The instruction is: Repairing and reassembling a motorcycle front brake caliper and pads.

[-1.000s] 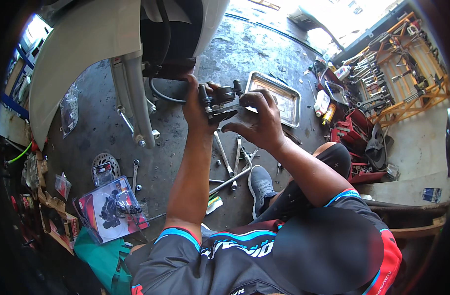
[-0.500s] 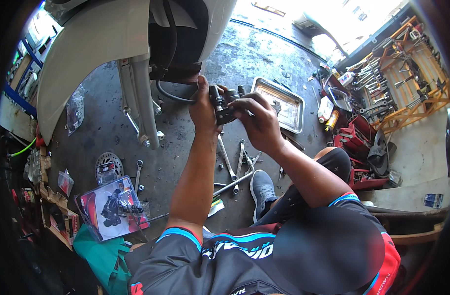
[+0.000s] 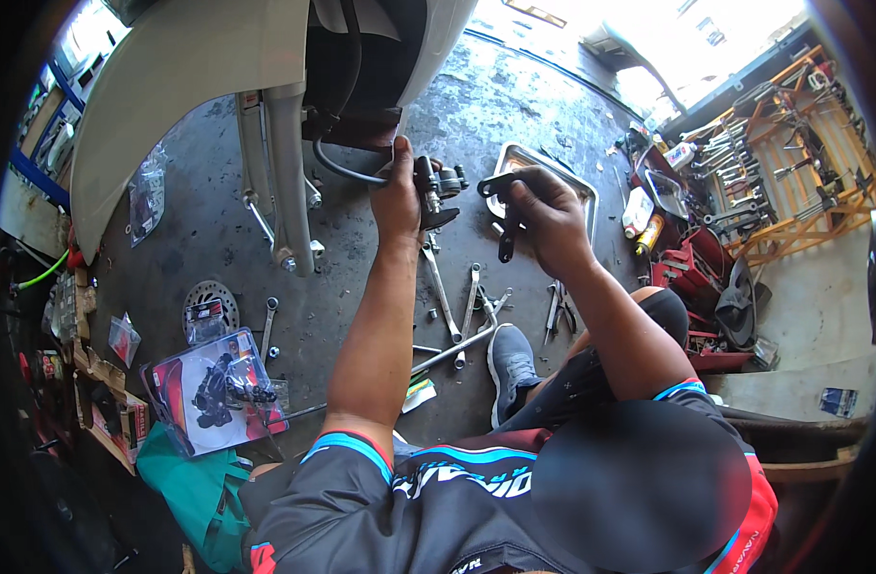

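A dark floor (image 3: pixel 304 311) spread beneath everything, with a white fender (image 3: pixel 184 105) reaching over its far left side. A wooden tool rack (image 3: pixel 801 191) stood at the far right. A silver fork leg (image 3: pixel 287 182) came down beside the fender, and a metal tray (image 3: pixel 591 206) lay past the right hand (image 3: pixel 554 218), partly hidden by it. On the near left were a clear package (image 3: pixel 208 392) and, just beyond, a perforated brake disc (image 3: pixel 197 297). Wrenches (image 3: pixel 442 292) lay between the left forearm and a grey shoe (image 3: pixel 514 362). The left hand (image 3: pixel 397 206) had its grip closed around a black caliper (image 3: pixel 432 182), held up above the floor to the right of the fork leg. The right hand's grip pinched a smaller black bracket (image 3: pixel 496 186) between thumb and fingers, near the caliper but apart from it.
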Demonstrator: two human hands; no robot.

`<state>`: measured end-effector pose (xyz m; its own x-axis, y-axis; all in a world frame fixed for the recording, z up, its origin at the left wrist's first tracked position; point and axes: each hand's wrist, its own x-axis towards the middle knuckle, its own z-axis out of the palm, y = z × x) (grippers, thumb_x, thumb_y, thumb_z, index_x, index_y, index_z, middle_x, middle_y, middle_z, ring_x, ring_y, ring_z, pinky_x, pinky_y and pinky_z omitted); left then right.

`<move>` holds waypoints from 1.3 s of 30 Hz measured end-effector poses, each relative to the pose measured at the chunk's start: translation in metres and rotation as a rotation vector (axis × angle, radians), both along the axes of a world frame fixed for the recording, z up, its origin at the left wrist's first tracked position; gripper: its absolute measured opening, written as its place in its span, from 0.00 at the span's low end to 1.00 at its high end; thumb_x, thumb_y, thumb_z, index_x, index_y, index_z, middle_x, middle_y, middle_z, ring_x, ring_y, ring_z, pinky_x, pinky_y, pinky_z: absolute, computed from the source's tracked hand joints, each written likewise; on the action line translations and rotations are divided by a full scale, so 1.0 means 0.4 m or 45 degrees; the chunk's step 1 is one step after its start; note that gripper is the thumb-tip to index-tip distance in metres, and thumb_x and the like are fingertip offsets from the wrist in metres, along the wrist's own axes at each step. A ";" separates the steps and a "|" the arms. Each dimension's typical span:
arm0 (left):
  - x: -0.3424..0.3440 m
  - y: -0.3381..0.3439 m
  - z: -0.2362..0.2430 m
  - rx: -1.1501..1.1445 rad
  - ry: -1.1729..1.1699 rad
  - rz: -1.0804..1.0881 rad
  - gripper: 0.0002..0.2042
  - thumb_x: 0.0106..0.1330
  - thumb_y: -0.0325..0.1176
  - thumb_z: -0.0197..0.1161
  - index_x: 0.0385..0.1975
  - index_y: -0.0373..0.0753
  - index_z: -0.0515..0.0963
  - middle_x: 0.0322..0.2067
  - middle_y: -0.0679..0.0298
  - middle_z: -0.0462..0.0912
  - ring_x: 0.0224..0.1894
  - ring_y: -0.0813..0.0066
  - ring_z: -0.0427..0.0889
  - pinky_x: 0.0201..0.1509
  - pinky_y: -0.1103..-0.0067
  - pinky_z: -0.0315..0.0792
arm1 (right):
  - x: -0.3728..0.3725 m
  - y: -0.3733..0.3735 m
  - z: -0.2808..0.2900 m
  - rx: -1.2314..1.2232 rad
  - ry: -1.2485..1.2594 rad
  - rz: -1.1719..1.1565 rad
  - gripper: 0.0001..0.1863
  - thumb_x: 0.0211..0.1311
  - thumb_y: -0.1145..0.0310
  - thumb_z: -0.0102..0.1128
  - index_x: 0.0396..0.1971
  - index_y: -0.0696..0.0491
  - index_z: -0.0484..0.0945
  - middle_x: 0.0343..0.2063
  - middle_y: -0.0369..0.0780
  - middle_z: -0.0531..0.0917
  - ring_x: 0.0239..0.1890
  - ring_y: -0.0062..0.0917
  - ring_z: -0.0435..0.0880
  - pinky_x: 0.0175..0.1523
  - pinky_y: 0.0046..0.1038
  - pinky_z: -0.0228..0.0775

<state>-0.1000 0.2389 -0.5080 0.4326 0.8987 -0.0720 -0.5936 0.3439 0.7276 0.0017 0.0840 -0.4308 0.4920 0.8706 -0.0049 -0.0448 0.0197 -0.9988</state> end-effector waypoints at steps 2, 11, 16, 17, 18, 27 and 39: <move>0.003 -0.003 0.008 -0.018 0.027 -0.012 0.26 0.66 0.56 0.60 0.25 0.34 0.79 0.23 0.60 0.82 0.23 0.75 0.82 0.31 0.81 0.76 | -0.005 0.001 -0.008 -0.003 0.119 -0.022 0.09 0.70 0.68 0.56 0.44 0.56 0.74 0.33 0.36 0.81 0.23 0.15 0.74 0.32 0.20 0.74; 0.027 -0.035 0.047 -0.210 -0.100 0.213 0.22 0.70 0.53 0.56 0.30 0.36 0.76 0.25 0.61 0.81 0.27 0.75 0.81 0.32 0.78 0.77 | -0.051 0.019 0.017 -0.118 -0.500 -0.031 0.24 0.54 0.63 0.71 0.48 0.56 0.73 0.34 0.38 0.81 0.34 0.19 0.84 0.39 0.21 0.76; 0.030 -0.049 0.085 -0.323 -0.118 0.290 0.25 0.71 0.55 0.54 0.31 0.33 0.76 0.26 0.60 0.81 0.26 0.74 0.81 0.33 0.76 0.77 | -0.100 0.059 0.020 -0.014 -1.091 -0.150 0.22 0.45 0.66 0.76 0.41 0.55 0.80 0.28 0.35 0.82 0.29 0.14 0.82 0.36 0.21 0.75; 0.032 -0.051 0.088 -0.335 -0.132 0.293 0.24 0.71 0.55 0.53 0.30 0.36 0.75 0.25 0.61 0.80 0.26 0.73 0.81 0.32 0.75 0.77 | -0.095 0.061 0.014 -0.016 -1.070 -0.161 0.20 0.45 0.66 0.76 0.39 0.54 0.83 0.29 0.37 0.83 0.30 0.16 0.84 0.37 0.21 0.76; 0.028 -0.051 0.087 -0.333 -0.134 0.297 0.24 0.71 0.55 0.53 0.30 0.36 0.75 0.25 0.61 0.80 0.26 0.73 0.81 0.32 0.75 0.77 | -0.097 0.064 0.017 -0.012 -1.070 -0.158 0.20 0.45 0.66 0.76 0.39 0.54 0.83 0.29 0.37 0.83 0.30 0.16 0.84 0.37 0.21 0.76; 0.031 -0.047 0.062 -0.297 -0.041 0.422 0.30 0.70 0.57 0.54 0.28 0.28 0.75 0.27 0.61 0.79 0.27 0.76 0.80 0.33 0.78 0.75 | -0.122 0.080 0.012 -0.156 -1.020 -0.272 0.13 0.44 0.64 0.73 0.29 0.54 0.86 0.29 0.39 0.81 0.30 0.26 0.87 0.40 0.26 0.78; 0.029 -0.064 0.080 -0.252 -0.052 0.517 0.31 0.71 0.60 0.50 0.23 0.31 0.74 0.23 0.65 0.76 0.24 0.79 0.75 0.28 0.79 0.71 | -0.117 0.094 -0.008 -0.160 -1.099 -0.356 0.11 0.43 0.63 0.74 0.27 0.52 0.87 0.26 0.38 0.81 0.30 0.27 0.84 0.37 0.27 0.77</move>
